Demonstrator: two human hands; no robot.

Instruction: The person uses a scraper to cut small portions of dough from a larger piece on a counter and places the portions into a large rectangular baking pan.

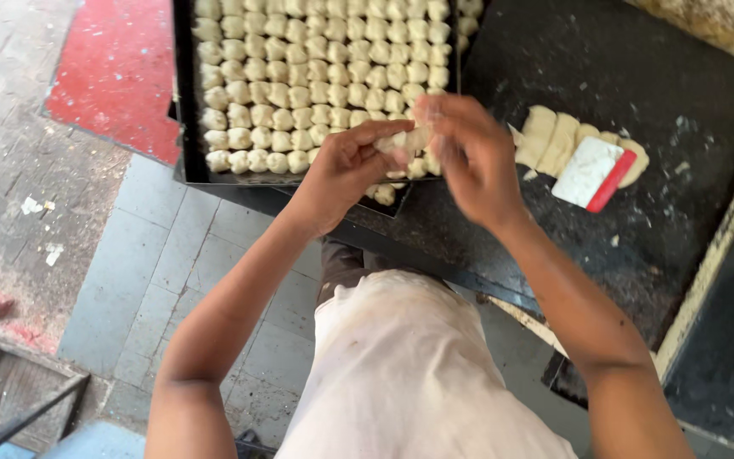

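Note:
My left hand (346, 170) and my right hand (469, 153) meet over the near edge of a black tray (185, 93). Both pinch one small pale dough piece (405, 140) between their fingertips. The tray is filled with several rows of small dough pieces (316, 68). A few pieces sit just under my hands at the tray's front edge (384, 194).
On the dark worktop (639, 76) to the right lies a strip of dough (554, 140) with a white scraper with a red edge (595, 172) on it. Grey floor tiles (163, 255) and a red painted patch (116, 68) lie to the left. A metal frame (10, 399) stands at bottom left.

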